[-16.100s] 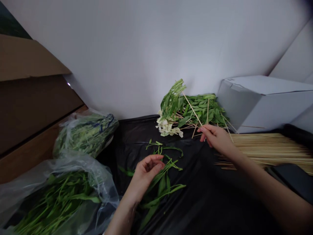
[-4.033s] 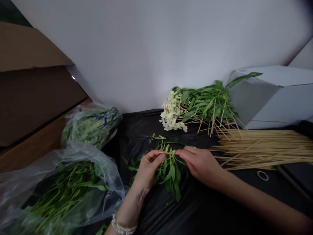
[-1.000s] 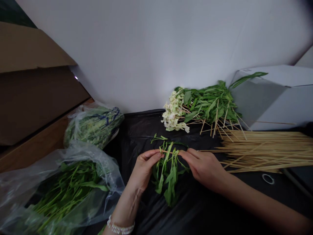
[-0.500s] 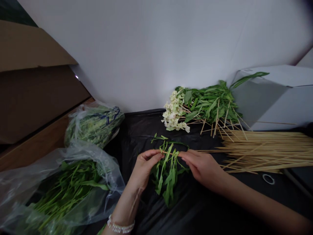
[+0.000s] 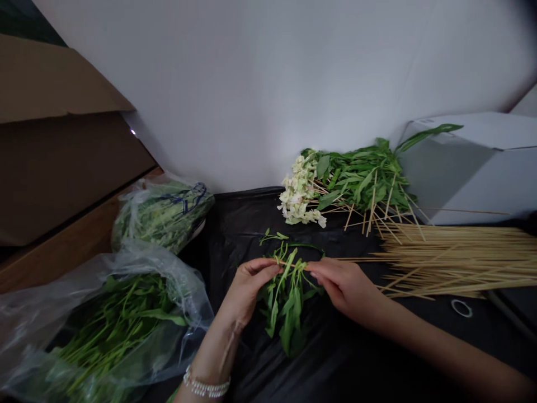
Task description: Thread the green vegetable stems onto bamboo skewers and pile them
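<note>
Between my hands runs a thin wooden skewer [image 5: 289, 265] with leafy green stems [image 5: 289, 313] strung on it, their leaves hanging down over the black sheet. My left hand [image 5: 254, 285] pinches the skewer's left end between thumb and fingers, close against the greens. At the other side my right hand [image 5: 342, 282] grips the skewer, its fingertips touching the rightmost stems. The skewer's far part sticks out beyond the right hand. A few loose green bits [image 5: 272, 237] lie on the sheet just behind the hands.
Finished-looking skewers of greens [image 5: 361, 176] and pale leafy pieces [image 5: 298, 193] lie by the wall. Bare skewers [image 5: 461, 257] are piled right, near a small ring [image 5: 461, 308] and a white box [image 5: 474, 162]. Plastic bags of greens [image 5: 163, 212] [image 5: 121, 319] and a cardboard box [image 5: 62, 168] stand left.
Hardly anything differs. Both hands keep their hold on the skewer, and the hanging leaves have shifted slightly.
</note>
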### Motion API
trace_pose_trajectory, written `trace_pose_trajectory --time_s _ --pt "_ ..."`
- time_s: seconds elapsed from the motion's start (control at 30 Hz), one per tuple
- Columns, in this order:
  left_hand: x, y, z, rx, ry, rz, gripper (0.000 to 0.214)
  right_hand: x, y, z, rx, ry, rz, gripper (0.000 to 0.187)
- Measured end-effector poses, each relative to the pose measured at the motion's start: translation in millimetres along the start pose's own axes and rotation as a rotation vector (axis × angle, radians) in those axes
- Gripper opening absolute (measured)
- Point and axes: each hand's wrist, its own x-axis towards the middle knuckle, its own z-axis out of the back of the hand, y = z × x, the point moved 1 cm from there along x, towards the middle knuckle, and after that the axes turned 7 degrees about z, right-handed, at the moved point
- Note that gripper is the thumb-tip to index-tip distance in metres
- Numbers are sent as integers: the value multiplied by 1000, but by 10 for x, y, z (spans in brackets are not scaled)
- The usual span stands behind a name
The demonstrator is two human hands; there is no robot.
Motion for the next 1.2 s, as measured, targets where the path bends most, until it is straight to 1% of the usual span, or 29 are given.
trace_pose_trajectory --time_s 0.13,0.23,0.27,0.3,0.37,0.43,0.47,0.57,0.67,0.77,0.83,0.87,0.93,1.03,1.13,1.2 --pt "12 15 3 39 -16 0 20 3 -7 -15 -42 13 -6 33" --pt "23 30 -12 67 -9 -4 23 22 -28 -11 37 -1 -13 32" --pt "25 27 -14 83 -20 -27 24 30 -41 -4 65 -12 -18 31" --pt "24 16 -12 108 -47 -67 26 38 -55 8 76 -25 -24 32" --pt "13 -31 12 186 -138 -190 27 50 -87 35 63 -43 -43 32" --pt "-8 -99 52 276 -220 -317 23 54 -115 60 42 -45 -56 33" --pt "-19 -133 72 323 -230 -361 19 53 -125 69 32 -45 -60 33" --pt "-41 -192 106 496 -167 -444 9 47 -137 73 10 -35 -71 33" --pt "-37 -171 97 728 -107 -518 11 45 -131 63 10 -27 -79 33" --pt "-12 -116 79 916 -114 -583 12 49 -127 64 10 -29 -74 33" --pt "1 -97 74 944 -120 -601 10 54 -128 72 13 -37 -67 32" --pt "5 -96 75 914 -118 -595 9 56 -129 76 16 -40 -63 31" --pt "5 -111 86 766 -114 -536 6 59 -131 82 15 -46 -56 31" --pt "-1 -150 124 390 -125 -393 13 58 -128 87 -5 -58 -53 30" --pt "0 -187 166 0 -124 -342 21 60 -103 94 -8 -76 -34 29" --pt "7 -199 178 -183 -110 -297 26 65 -70 108 -9 -100 13 29"
